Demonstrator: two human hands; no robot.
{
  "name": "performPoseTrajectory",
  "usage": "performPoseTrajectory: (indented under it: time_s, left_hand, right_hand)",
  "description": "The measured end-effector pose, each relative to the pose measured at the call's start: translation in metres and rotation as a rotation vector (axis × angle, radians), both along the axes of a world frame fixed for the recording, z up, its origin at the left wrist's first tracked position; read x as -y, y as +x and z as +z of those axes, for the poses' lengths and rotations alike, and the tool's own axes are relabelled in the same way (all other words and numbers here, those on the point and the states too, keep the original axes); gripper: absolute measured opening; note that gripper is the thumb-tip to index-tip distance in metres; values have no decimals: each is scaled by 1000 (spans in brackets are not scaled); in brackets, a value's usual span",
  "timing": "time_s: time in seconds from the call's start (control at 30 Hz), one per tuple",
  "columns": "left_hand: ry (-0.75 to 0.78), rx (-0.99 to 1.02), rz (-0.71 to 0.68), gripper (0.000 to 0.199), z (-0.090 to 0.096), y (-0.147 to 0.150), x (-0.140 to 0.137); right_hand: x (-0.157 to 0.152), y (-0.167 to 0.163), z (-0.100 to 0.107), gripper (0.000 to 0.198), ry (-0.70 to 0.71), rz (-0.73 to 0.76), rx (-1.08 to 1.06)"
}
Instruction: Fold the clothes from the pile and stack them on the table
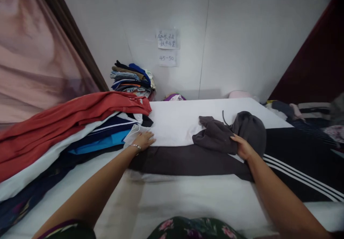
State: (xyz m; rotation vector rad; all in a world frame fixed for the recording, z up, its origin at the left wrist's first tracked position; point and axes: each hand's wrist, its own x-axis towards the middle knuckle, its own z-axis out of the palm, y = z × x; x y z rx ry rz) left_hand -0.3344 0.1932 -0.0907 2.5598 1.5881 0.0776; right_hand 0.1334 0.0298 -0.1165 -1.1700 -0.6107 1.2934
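Observation:
A dark grey hooded top (188,160) lies stretched sideways on the white table, its hood (249,129) bunched at the right with a dark drawstring beside it. My left hand (145,140) rests flat, fingers spread, on white fabric at the left end of the top, touching where white meets grey. At the other end my right hand (243,147) is closed on the grey cloth just below the hood, thumb on top and the other fingers mostly hidden. A crumpled grey fold (215,135), perhaps a sleeve, lies left of that hand.
Layered clothes, with a red garment (80,113) on top, slope along the left. Black fabric with white stripes (301,156) lies right. Folded clothes (131,77) are stacked against the wall, left of a handwritten paper sign (168,39). More clothes (311,113) sit far right.

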Motion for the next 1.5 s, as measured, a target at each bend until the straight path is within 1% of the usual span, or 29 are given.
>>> performPoseTrajectory:
  time_s: [0.03,0.1,0.2,0.27,0.37,0.43,0.5,0.53,0.6,0.63,0.73,0.83,0.9,0.93,1.0,1.07,1.2,1.27,1.33,1.4,1.47,1.5]
  left_hand:
    - [-7,25,11,37,2,4,-2]
    - [-11,65,16,39,9,19,-2]
    - [-5,164,-54,40,20,53,6]
    - [-9,274,-120,40,28,82,15]
    - [44,385,-235,41,41,127,31]
    - [117,398,-380,44,51,156,42]
    - [181,352,-589,52,61,183,54]
    - [202,305,-698,58,64,197,59]
    - [226,170,-890,64,68,221,67]
    - [228,91,-968,62,68,232,69]
    - [220,-146,-1141,46,61,258,67]
    - [246,-305,-1234,26,56,270,59]
    - [285,-347,-1260,21,60,273,54]
    - [304,-355,-1257,19,65,272,53]
    - [333,-351,-1218,19,80,268,52]
    - [337,-335,-1143,22,100,259,54]
    - [296,-270,-976,15,144,222,66]
    - [278,-228,-928,13,163,197,79]
    - [259,-168,-892,12,178,172,95]
    - [213,-92,-834,12,185,149,113]
    - [114,-31,-751,11,183,131,131]
    - [52,-8,-703,10,180,124,138]
  right_hand:
    - [-1,-1,3,28,-13,8,13]
    - [-5,-5,8,33,-7,22,66]
    - [-11,-16,17,48,108,40,208]
    - [-11,-27,21,48,200,80,367]
    - [-5,-49,23,37,340,230,681]
    - [3,-64,22,39,465,385,858]
    - [11,-76,21,46,593,518,995]
    - [14,-80,20,48,646,558,1060]
    - [17,-85,18,47,715,585,1176]
    - [18,-85,18,46,732,585,1220]
    - [18,-83,16,43,753,571,1280]
    - [19,-80,14,46,772,547,1279]
    - [20,-78,14,50,776,526,1257]
    - [21,-77,14,52,773,512,1241]
    - [22,-75,15,56,758,471,1213]
    - [24,-72,17,61,730,430,1198]
    - [28,-64,25,70,619,387,1200]
    - [29,-59,29,75,559,379,1211]
    - [27,-53,30,80,555,381,1223]
    - [21,-46,28,83,609,400,1245]
    - [8,-37,25,79,641,426,1295]
    - [-1,-31,24,76,625,435,1334]
